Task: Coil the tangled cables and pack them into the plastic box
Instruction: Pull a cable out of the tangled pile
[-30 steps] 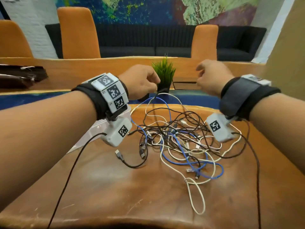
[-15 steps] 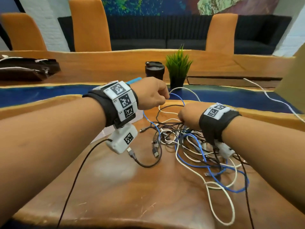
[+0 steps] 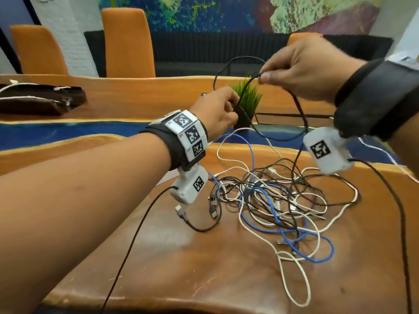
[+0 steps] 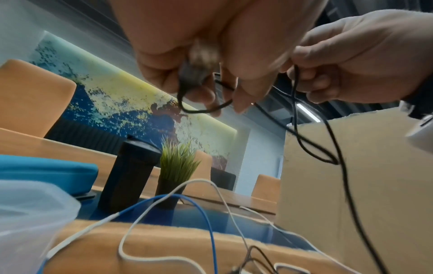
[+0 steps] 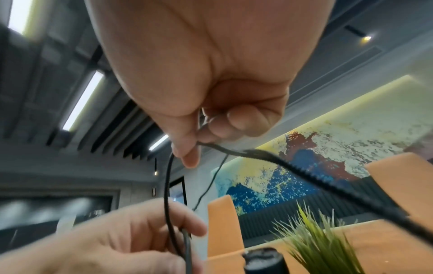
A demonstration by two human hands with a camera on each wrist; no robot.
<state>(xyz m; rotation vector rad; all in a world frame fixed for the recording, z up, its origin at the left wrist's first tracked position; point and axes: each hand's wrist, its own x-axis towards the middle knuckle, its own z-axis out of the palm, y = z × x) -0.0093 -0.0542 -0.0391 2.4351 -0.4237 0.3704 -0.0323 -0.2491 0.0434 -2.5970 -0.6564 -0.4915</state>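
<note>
A tangle of black, white and blue cables [image 3: 278, 200] lies on the wooden table [image 3: 181, 268]. One black cable [image 3: 299, 112] is lifted out of the heap and arcs between both hands. My left hand [image 3: 217, 109] pinches its plug end [image 4: 194, 72] near the potted plant. My right hand [image 3: 303, 69] is raised higher and pinches the same cable [image 5: 225, 148] between thumb and forefinger. The cable hangs from there back down into the pile. A clear plastic box [image 4: 30, 213] shows at the lower left of the left wrist view.
A small potted grass plant [image 3: 247, 98] and a black cup [image 4: 128, 170] stand behind the pile. A cardboard box [image 4: 351, 185] rises at the right. A blue case [image 4: 46, 172] lies beyond the plastic box. Orange chairs [image 3: 127, 41] line the far side.
My right hand went down into the pile, then rose up and right with the black cable. The left hand moved forward toward the plant, keeping its pinch on the cable end.
</note>
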